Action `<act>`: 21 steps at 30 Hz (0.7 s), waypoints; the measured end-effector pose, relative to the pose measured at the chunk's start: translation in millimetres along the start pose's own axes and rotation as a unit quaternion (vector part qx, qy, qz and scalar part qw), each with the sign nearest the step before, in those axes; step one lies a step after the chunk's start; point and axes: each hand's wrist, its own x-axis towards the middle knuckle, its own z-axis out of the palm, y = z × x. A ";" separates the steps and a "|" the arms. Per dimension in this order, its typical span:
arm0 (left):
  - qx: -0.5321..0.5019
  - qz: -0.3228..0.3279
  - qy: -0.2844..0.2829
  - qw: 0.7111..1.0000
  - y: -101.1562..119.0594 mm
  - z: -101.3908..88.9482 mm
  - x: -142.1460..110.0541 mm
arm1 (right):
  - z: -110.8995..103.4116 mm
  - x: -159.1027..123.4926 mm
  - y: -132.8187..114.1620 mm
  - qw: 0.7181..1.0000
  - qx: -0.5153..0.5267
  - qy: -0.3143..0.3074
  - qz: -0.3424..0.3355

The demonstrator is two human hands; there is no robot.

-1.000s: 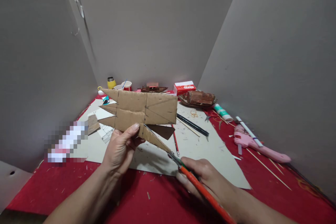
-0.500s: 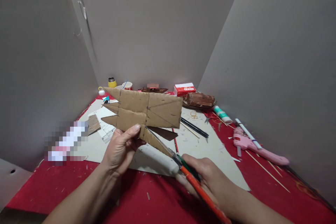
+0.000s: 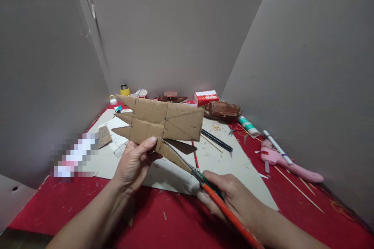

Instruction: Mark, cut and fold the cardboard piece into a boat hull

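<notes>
My left hand (image 3: 134, 162) pinches the lower edge of a brown cardboard piece (image 3: 163, 121) with pointed tips on its left side, held up above the table. My right hand (image 3: 230, 198) is closed on orange-handled scissors (image 3: 216, 198). Their blades (image 3: 182, 158) run along the slanted lower flap of the cardboard, well into the cut. Pencil lines cross the cardboard's face.
A grey paper sheet (image 3: 233, 167) lies on the red tablecloth (image 3: 181, 225). Black sticks (image 3: 216, 141), a pink glue gun (image 3: 288, 163), a glue bottle (image 3: 247, 125), thin skewers, a red box (image 3: 206, 97), cups and brown models sit behind. Grey partition walls enclose three sides.
The scissor blades have advanced further up along the cardboard's slanted flap. The cardboard has shifted slightly right and up.
</notes>
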 end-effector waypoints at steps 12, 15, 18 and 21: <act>-0.027 -0.009 -0.011 1.000 0.0 -2.1 -0.2 | -1.0 0.8 -4.9 0.999 0.003 0.031 -0.019; -0.050 -0.026 -0.018 0.998 1.2 -2.3 0.0 | 0.9 0.3 -4.0 0.999 0.000 0.036 -0.023; -0.076 -0.045 -0.013 0.996 2.6 -0.9 0.3 | 2.3 0.4 -1.3 0.999 0.012 0.038 -0.024; -0.090 -0.051 0.004 0.995 3.5 1.0 0.4 | 2.4 0.8 1.0 0.998 0.059 0.023 -0.025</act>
